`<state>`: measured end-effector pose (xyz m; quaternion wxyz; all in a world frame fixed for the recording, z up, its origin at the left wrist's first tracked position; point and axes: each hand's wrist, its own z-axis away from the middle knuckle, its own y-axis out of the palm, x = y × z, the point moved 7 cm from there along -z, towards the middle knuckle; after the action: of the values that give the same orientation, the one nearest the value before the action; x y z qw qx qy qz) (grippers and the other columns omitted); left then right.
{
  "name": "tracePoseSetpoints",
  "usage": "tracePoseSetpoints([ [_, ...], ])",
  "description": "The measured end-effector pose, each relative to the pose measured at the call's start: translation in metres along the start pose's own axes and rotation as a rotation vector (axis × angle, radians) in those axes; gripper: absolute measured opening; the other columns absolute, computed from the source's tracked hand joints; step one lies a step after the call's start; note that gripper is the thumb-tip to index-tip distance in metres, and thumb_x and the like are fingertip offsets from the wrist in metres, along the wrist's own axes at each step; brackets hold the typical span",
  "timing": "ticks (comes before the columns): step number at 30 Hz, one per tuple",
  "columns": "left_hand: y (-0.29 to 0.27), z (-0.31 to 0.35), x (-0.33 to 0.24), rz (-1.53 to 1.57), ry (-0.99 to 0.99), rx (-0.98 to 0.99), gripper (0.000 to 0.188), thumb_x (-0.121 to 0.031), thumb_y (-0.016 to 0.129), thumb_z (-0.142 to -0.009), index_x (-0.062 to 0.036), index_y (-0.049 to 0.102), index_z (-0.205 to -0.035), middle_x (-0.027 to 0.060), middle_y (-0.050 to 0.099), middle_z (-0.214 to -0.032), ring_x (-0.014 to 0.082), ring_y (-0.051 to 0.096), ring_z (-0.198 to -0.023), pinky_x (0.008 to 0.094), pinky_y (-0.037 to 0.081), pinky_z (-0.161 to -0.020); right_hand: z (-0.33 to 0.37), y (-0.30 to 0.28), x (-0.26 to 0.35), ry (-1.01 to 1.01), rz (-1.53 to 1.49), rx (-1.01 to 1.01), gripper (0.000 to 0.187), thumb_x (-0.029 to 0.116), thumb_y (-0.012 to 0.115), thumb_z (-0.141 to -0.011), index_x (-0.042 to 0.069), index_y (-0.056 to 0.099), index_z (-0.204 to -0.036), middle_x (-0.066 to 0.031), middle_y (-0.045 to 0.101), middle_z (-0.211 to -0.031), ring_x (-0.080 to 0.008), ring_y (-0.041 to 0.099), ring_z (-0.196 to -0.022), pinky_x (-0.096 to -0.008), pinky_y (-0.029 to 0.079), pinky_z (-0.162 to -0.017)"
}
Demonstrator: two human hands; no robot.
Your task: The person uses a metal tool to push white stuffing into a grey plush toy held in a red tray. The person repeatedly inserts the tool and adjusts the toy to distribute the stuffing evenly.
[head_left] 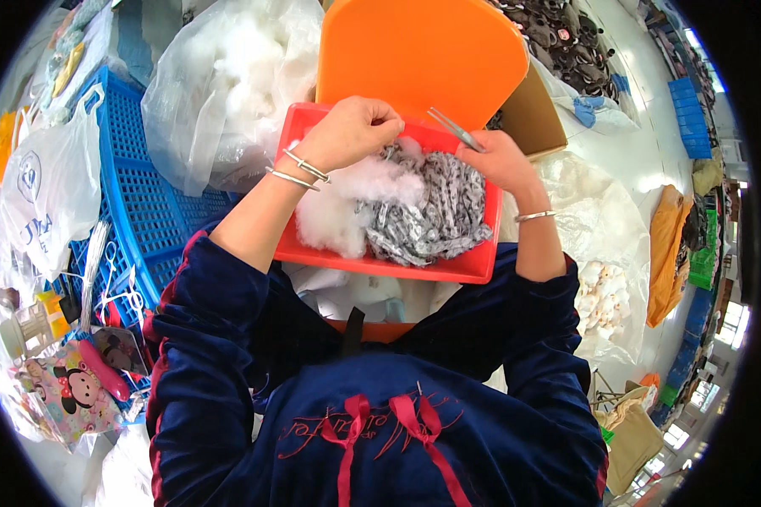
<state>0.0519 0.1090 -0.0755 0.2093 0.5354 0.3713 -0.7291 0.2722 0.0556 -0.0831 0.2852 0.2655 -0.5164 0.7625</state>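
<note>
Right grip (500,159): closed around grey metal tweezers (455,129), tips pointing away from the body and to the left grip's side.

Left grip (353,131): fingers curled inward over the tray's far side; we cannot tell whether it is closed or pinches anything.

Red tray (338,263): beneath and bodyward of both grips.

White stuffing (338,220): in the tray, bodyward of the left grip.

Grey-and-white strands (444,207): heaped in the tray, bodyward of the right grip and beside the stuffing.

Edges and room: we note an open gap between the two grips. The tray's near rim runs well bodyward of them, uncovered. An orange panel (418,59) bounds the space just beyond both grips; a cardboard box (533,114) stands beyond the right grip. A clear bag of fluff (237,93) lies left of the left grip, with a blue crate (144,177) farther out. A clear plastic sheet (596,228) spreads right of the right grip.

Obscured: we find the tweezers' rear part covered by the right grip, and part of the tray's far rim by the left. The panel hides much of the box and is itself cut off at the top.
</note>
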Motion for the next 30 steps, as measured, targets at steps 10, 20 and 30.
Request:
tracePoseSetpoints([
  [10,0.004,-0.003,0.003,-0.124,0.076,0.109,0.022,-0.018,0.064,-0.087,0.0036,0.067,-0.092,0.0107,0.067,-0.076,0.0145,0.062,-0.069,0.0291,0.049,-0.066,-0.026,0.049,0.000,-0.056,0.188,0.054,0.021,0.018,0.065,-0.085,0.003,0.066,-0.099,-0.0083,0.060,-0.070,-0.0155,0.057,-0.070,-0.0330,0.047,-0.069],
  [20,0.025,0.015,0.030,-0.705,0.162,0.252,0.020,-0.018,0.060,-0.080,-0.0050,0.070,-0.093,0.0171,0.067,-0.094,0.0347,0.063,-0.093,0.0440,0.049,-0.086,-0.018,0.058,0.000,-0.049,-0.247,0.173,0.026,0.023,0.063,-0.092,-0.003,0.062,-0.089,0.0012,0.045,-0.066,-0.0080,0.043,-0.066,-0.0285,0.040,-0.059],
  [30,-0.002,0.013,0.028,-0.576,0.027,0.219,0.030,-0.026,0.058,-0.087,0.0005,0.068,-0.096,0.0201,0.068,-0.088,0.0359,0.066,-0.084,0.0400,0.052,-0.077,0.002,0.051,0.021,-0.112,0.069,0.230,0.017,0.019,0.063,-0.080,0.002,0.063,-0.084,-0.0201,0.063,-0.076,-0.0369,0.062,-0.073,-0.0430,0.048,-0.066],
])
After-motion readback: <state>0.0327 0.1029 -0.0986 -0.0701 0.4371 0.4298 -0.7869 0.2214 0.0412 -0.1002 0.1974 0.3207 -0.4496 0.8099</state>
